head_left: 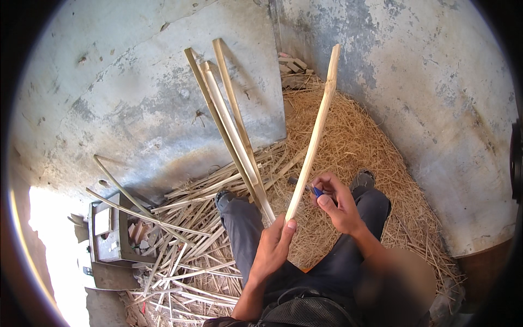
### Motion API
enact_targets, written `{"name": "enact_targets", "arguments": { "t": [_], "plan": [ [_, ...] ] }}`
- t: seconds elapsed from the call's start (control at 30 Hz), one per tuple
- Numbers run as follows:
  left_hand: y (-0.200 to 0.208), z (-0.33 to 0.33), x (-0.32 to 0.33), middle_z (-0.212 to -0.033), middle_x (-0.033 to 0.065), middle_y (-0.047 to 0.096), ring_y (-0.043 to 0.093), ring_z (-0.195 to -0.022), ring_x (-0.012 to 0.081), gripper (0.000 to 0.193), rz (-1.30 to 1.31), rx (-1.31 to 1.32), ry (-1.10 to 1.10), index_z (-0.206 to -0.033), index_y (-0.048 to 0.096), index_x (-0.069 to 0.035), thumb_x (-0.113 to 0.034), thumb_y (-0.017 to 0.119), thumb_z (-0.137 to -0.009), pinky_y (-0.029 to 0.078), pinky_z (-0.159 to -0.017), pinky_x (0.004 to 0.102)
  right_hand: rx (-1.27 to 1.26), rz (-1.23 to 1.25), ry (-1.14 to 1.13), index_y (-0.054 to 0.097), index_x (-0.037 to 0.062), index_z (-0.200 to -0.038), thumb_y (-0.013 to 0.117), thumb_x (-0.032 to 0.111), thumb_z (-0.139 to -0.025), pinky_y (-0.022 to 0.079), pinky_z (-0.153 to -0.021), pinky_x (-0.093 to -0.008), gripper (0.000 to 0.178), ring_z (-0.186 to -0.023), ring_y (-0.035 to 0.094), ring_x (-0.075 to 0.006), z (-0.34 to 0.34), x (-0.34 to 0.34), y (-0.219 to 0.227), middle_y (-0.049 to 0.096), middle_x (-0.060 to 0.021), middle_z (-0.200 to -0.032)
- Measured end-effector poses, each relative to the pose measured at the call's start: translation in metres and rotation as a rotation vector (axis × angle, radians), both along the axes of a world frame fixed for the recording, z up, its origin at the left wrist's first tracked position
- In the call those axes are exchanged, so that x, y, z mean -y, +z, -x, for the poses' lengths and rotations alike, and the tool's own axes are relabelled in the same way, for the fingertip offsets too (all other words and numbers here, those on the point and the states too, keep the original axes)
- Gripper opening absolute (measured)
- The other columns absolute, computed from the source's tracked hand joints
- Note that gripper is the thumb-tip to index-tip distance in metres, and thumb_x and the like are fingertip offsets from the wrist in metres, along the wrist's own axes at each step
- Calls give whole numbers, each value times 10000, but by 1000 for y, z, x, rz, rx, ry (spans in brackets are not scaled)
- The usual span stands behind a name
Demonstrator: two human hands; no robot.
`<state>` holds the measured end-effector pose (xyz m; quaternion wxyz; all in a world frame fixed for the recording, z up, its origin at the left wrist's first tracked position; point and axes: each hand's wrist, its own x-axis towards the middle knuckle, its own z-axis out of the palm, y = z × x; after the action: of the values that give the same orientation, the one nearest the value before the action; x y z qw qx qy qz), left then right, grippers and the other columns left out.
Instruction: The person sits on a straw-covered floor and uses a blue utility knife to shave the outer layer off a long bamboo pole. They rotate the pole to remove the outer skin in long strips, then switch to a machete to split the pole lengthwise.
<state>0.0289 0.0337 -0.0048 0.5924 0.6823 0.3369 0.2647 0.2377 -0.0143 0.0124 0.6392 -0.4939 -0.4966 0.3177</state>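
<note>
Straw-covered floor [370, 141] against grey concrete walls. Left hand [272, 248] pinched a long pale split bamboo strip [315, 133] near its bottom end, right hand [339, 204] clamped on a small blue-handled knife [316, 191] touching it. I'd shave away from the fingers.

Two hands: left [272, 248], right [338, 204]. One held strip [315, 136]. Three strips [231, 122] leaning upper centre. Two shoes [364, 179]. Floor strips lower left: too many to count.
</note>
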Motion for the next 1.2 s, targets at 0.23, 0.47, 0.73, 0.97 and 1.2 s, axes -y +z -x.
{"name": "enact_targets", "arguments": {
  "t": [0.23, 0.47, 0.73, 0.97, 1.2],
  "plan": [
    [25, -8, 9, -673, 196, 580, 594, -595, 375, 296, -199, -116, 94, -1031, 550, 8, -273, 514, -1114, 450, -586, 470, 827, -202, -200, 734, 66, -1010, 815, 339, -896, 530, -556, -359, 307, -619, 677, -232, -5, 6, 9, 677, -68, -791],
    [28, -11, 13, -682, 242, 606, 617, -640, 477, 249, -316, -180, 123, -1061, 527, 2, -239, 492, -1115, 444, -572, 535, 1005, -198, -220, 743, 93, -1000, 815, 347, -887, 500, -514, -333, 287, -582, 658, -208, -1, 10, 23, 665, -32, -747],
    [20, -6, 19, -639, 258, 580, 598, -596, 485, 258, -370, -249, 157, -993, 504, -3, -234, 504, -1107, 431, -541, 555, 1021, -191, -278, 757, 92, -991, 807, 355, -899, 515, -515, -326, 283, -595, 685, -213, -15, 5, 35, 712, -36, -784],
    [10, 6, 30, -659, 271, 598, 615, -624, 498, 265, -349, -306, 145, -972, 495, -3, -236, 513, -1098, 455, -560, 560, 880, -146, -377, 767, 49, -996, 786, 326, -931, 570, -604, -327, 285, -702, 745, -233, -56, -20, 48, 764, -104, -862],
    [-6, 25, 43, -672, 265, 610, 635, -654, 493, 283, -291, -392, 138, -968, 508, -2, -256, 535, -1090, 464, -579, 540, 861, -64, -355, 772, 18, -1042, 743, 377, -971, 558, -635, -335, 367, -717, 733, -222, -108, -47, 48, 769, -119, -878]
  ]
}}
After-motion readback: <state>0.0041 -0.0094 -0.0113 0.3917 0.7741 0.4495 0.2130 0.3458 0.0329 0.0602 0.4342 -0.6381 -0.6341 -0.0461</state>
